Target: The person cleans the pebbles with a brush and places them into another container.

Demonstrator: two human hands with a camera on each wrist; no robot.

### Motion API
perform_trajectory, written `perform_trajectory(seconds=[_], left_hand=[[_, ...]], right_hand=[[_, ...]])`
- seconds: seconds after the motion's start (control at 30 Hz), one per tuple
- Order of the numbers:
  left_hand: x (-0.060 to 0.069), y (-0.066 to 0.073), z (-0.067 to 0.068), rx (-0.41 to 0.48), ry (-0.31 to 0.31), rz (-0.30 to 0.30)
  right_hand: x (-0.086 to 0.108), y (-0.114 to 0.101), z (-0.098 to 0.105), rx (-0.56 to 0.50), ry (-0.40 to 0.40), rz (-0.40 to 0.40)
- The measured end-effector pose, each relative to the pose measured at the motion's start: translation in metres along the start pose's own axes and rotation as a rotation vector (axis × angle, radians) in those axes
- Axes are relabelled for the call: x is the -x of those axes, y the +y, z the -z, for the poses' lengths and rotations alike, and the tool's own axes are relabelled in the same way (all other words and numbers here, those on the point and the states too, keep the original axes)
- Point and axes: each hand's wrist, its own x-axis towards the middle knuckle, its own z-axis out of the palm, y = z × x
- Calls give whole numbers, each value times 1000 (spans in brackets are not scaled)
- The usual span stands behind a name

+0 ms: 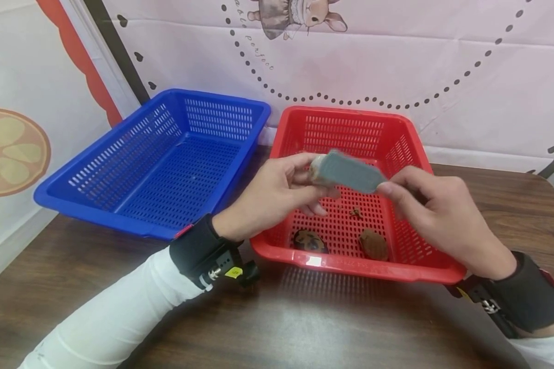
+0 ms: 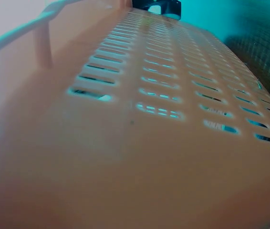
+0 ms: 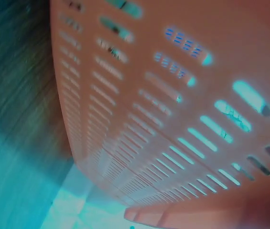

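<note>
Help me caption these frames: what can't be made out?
Head view: surface detail of the grey piece, blurred.
Head view: what the dark piece in the red basket is; too small.
Head view: red basket parts covered by left hand and right hand.
Wrist views: both hands, perforated plastic in the way.

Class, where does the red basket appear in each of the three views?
Head: red basket, right of centre.
Left wrist: its slotted wall, tinted orange-brown, fills most of the picture.
Right wrist: its slotted wall, similarly tinted, fills the centre and right.
Shared landmark: the rows of slots.
</note>
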Motion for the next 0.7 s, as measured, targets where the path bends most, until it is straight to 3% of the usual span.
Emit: perform_trajectory(seconds=[0.1, 0.27, 0.37, 0.43, 0.57, 0.7], left_hand=[[1, 0, 0, 7, -10, 5], [0, 0, 0, 2, -9, -19], [0, 0, 0, 8, 5, -14], [1, 0, 0, 13, 14, -14], [0, 0, 0, 4, 40, -16], [0, 1, 0, 38, 73, 5]], right_hand=[[1, 0, 1, -27, 45, -30], [0, 0, 1, -34, -9, 23], [0, 0, 0, -7, 32, -44], [0, 0, 1, -41, 56, -38], [0, 1, 1, -39, -4, -22], [0, 0, 1, 1, 15, -109]])
